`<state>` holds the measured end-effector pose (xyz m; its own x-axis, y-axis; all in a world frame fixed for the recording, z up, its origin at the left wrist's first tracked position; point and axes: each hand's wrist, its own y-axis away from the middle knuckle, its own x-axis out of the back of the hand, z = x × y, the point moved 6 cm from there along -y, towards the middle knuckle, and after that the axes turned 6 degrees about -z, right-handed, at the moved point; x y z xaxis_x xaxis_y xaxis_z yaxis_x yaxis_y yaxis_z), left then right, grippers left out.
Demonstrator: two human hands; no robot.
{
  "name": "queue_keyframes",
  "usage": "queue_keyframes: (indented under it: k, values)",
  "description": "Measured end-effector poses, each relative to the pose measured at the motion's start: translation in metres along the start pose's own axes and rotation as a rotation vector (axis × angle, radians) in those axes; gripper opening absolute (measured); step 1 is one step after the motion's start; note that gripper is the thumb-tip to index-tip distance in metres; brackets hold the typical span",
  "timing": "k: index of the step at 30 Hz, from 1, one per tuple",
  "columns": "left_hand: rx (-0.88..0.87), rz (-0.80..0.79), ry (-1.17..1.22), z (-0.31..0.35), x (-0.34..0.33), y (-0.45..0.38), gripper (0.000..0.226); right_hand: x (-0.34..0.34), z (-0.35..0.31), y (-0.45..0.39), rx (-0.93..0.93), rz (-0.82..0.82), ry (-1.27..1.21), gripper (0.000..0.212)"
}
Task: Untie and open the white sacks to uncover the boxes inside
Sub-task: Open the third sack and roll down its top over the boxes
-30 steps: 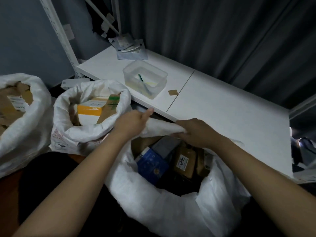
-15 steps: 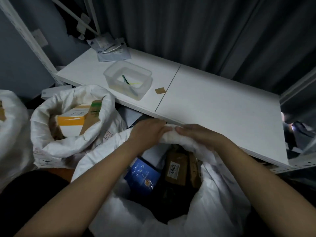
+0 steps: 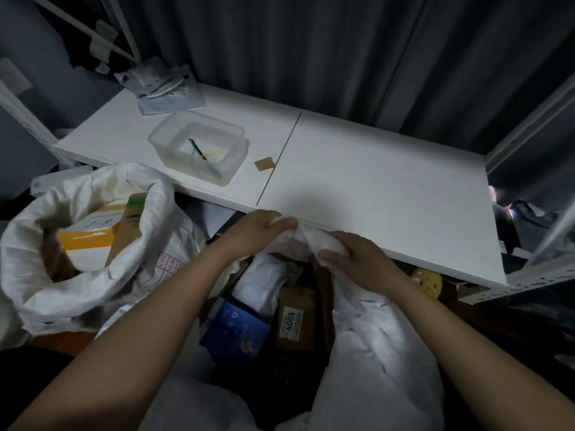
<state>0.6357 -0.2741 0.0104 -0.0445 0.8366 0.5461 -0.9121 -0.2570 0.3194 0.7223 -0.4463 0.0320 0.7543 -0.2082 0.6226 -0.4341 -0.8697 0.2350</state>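
Observation:
A white sack (image 3: 373, 353) stands open in front of me. Inside it lie a blue box (image 3: 235, 332) and a brown box (image 3: 294, 318) labelled 4005. My left hand (image 3: 253, 233) and my right hand (image 3: 354, 259) both grip the bunched far rim of this sack, close together, just under the shelf edge. To the left a second white sack (image 3: 62, 290) has its rim rolled down, showing a yellow and white box (image 3: 88, 241) and a brown carton (image 3: 129, 222).
A white shelf (image 3: 373, 188) runs across in front, bearing a clear plastic tub (image 3: 197, 146) with cable ties, a scrap of brown tape (image 3: 265, 163) and a pile of papers (image 3: 165, 88). Dark curtains hang behind. A perforated metal rack post (image 3: 529, 281) stands at right.
My hands have moved closer together along the sack's far rim, gathering and lifting the fabric. The view has shifted right, so the leftmost sack has left the frame.

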Motion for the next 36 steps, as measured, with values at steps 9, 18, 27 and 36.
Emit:
queue_keyframes:
  k: [9,18,27,36]
  values:
    - [-0.279,0.008,-0.347,0.04,-0.016,-0.023,0.037,0.008,0.029,-0.007,-0.25,0.028,-0.701,0.042]
    - [-0.275,0.294,-0.422,0.068,0.069,-0.051,0.028,0.033,0.021,0.009,-0.363,-0.203,-0.273,0.041]
    - [0.011,0.268,-0.723,0.074,0.052,-0.053,0.066,0.089,-0.017,0.006,-0.272,0.025,-0.136,0.051]
    - [0.088,0.186,-0.015,0.147,-0.005,0.026,0.031,0.089,0.0,0.067,-0.469,0.026,-0.53,0.015]
